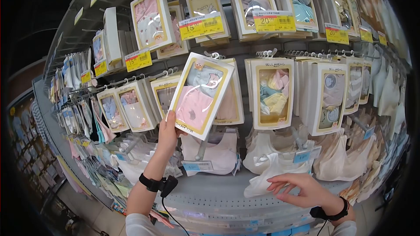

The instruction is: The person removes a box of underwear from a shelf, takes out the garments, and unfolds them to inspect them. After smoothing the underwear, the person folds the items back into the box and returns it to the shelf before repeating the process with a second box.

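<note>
My left hand (pixel 168 132) grips the lower left corner of a white window box (pixel 202 94) with folded pink and grey-blue garments inside. The box leans to the right, its printed brand name upside down at the bottom edge, and it covers part of the boxes hanging behind it. Fingers of that hand behind the box are mostly hidden. Lower right, my right hand (pixel 302 190) holds nothing, its fingers loosely bent and apart. It is nearest to a white bra (pixel 267 175) hanging on the low rack and overlaps its right side in this view.
Similar boxes hang on hooks in two rows, including one with pink, teal and yellow garments (pixel 274 91). Yellow price tags (pixel 201 25) stick out from the upper row. Below hang bras (pixel 345 155), above a perforated grey shelf (pixel 218 199). Socks (pixel 74 74) hang left.
</note>
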The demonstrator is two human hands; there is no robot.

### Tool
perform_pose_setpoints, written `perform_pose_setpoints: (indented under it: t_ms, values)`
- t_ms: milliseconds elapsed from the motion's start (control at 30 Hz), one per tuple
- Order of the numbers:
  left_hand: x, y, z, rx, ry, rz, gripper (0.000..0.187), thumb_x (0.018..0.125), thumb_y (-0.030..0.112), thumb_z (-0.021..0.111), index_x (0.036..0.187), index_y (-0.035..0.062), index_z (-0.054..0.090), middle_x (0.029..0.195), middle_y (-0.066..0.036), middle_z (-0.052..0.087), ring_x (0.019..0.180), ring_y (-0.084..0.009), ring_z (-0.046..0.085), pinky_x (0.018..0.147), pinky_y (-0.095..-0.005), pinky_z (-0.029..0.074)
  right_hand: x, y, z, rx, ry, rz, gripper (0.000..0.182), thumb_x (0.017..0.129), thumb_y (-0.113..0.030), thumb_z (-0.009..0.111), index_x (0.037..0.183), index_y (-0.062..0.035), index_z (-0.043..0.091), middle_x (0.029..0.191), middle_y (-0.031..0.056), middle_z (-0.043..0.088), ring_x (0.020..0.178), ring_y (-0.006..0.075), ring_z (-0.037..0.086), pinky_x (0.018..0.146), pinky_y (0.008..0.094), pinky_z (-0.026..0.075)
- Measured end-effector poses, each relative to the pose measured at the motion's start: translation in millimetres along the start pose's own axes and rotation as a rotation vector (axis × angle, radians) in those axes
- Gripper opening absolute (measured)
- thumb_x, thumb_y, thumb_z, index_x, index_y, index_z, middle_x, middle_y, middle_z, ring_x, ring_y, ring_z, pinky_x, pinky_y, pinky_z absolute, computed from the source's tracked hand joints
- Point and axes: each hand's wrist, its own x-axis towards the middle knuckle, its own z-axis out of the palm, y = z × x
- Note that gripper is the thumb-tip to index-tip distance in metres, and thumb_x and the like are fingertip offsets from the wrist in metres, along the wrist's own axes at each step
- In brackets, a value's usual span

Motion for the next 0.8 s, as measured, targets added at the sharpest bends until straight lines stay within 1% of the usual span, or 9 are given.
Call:
perform_pose_setpoints:
  t_ms: [133,233,433,533,600,633,700,733,800]
  values:
    - [0.8,-6.8,5.2,-0.037,0.006,0.038,0.045,0.095,0.042,0.035,0.102,0.0002,0.051,0.078,-0.006,0.06,0.062,-0.0111,0.059,0.052,-0.0221,0.048,11.3,-17.3,-17.7,-0.081,0.033,-0.007,0.038,0.083,-0.008,0.059,0.12,-0.003,0.051,0.099,0.0087,0.063,0.089,0.0132,0.06,0.07,0.0247,0.051]
    - [-2.4,-8.5,11.8,-0.093,-0.004,-0.066,0.045,0.095,0.042,0.034,0.107,0.0013,0.049,0.085,-0.007,0.061,0.067,-0.0115,0.06,0.056,-0.022,0.05,16.1,-25.1,-23.9,-0.108,0.043,-0.02,0.036,0.084,-0.01,0.059,0.118,-0.0034,0.052,0.098,0.008,0.063,0.088,0.0132,0.06,0.07,0.0246,0.052]
    - [-10.5,-21.8,14.7,-0.125,-0.044,-0.094,0.044,0.095,0.041,0.033,0.11,0.0015,0.048,0.091,-0.008,0.062,0.072,-0.0141,0.063,0.059,-0.0224,0.052,15.3,-14.9,-10.6,-0.171,-0.03,-0.083,0.036,0.083,-0.01,0.059,0.118,-0.0061,0.053,0.097,0.0096,0.062,0.087,0.0159,0.061,0.066,0.0275,0.053]
    - [-11.0,-25.1,17.4,-0.152,-0.071,-0.109,0.043,0.096,0.039,0.034,0.11,0.0012,0.048,0.092,-0.009,0.061,0.075,-0.0148,0.063,0.062,-0.0233,0.053,10.5,-1.8,-2.9,-0.214,-0.052,-0.122,0.034,0.082,-0.012,0.06,0.116,-0.0062,0.054,0.096,0.0086,0.062,0.086,0.0178,0.062,0.065,0.0281,0.054]
    - [-11.8,-30.3,17.9,-0.168,-0.11,-0.144,0.042,0.096,0.038,0.035,0.11,0.0008,0.048,0.093,-0.009,0.061,0.077,-0.0151,0.063,0.063,-0.024,0.053,5.4,4.6,1.8,-0.33,-0.112,-0.113,0.031,0.084,-0.017,0.058,0.113,-0.0065,0.055,0.096,0.0067,0.062,0.084,0.0193,0.062,0.065,0.029,0.053]
    - [-11.9,-33.3,14.4,-0.048,-0.18,-0.173,0.041,0.095,0.037,0.036,0.111,0.0002,0.049,0.093,-0.009,0.061,0.079,-0.0157,0.063,0.065,-0.025,0.054,2.5,6.8,3.3,-0.324,-0.099,-0.09,0.031,0.084,-0.017,0.058,0.113,-0.0065,0.055,0.096,0.0067,0.062,0.084,0.0193,0.062,0.065,0.029,0.053]
    - [-9.5,-47.4,5.0,0.137,-0.32,-0.208,0.039,0.095,0.032,0.039,0.112,-0.0013,0.049,0.095,-0.01,0.06,0.084,-0.0171,0.063,0.069,-0.0274,0.055,-1.1,7.5,2.2,-0.498,-0.101,-0.209,0.031,0.085,-0.022,0.056,0.112,-0.007,0.055,0.096,0.0068,0.062,0.079,0.0218,0.062,0.065,0.0316,0.052]
    - [-12.1,-55.0,4.1,0.13,-0.342,-0.219,0.039,0.095,0.032,0.039,0.112,-0.0013,0.049,0.095,-0.01,0.06,0.084,-0.0171,0.063,0.069,-0.0274,0.055,-3.9,6.8,0.2,-0.496,-0.087,-0.188,0.031,0.085,-0.022,0.056,0.112,-0.007,0.055,0.096,0.0068,0.062,0.079,0.0218,0.062,0.065,0.0316,0.052]
    - [-14.1,-58.2,4.9,0.054,-0.268,-0.133,0.037,0.095,0.031,0.039,0.112,-0.0012,0.049,0.096,-0.01,0.06,0.083,-0.0175,0.063,0.069,-0.0282,0.055,-4.5,2.9,-5.2,-0.471,-0.083,-0.165,0.032,0.084,-0.024,0.056,0.112,-0.007,0.055,0.095,0.0086,0.062,0.077,0.023,0.062,0.065,0.0351,0.05]
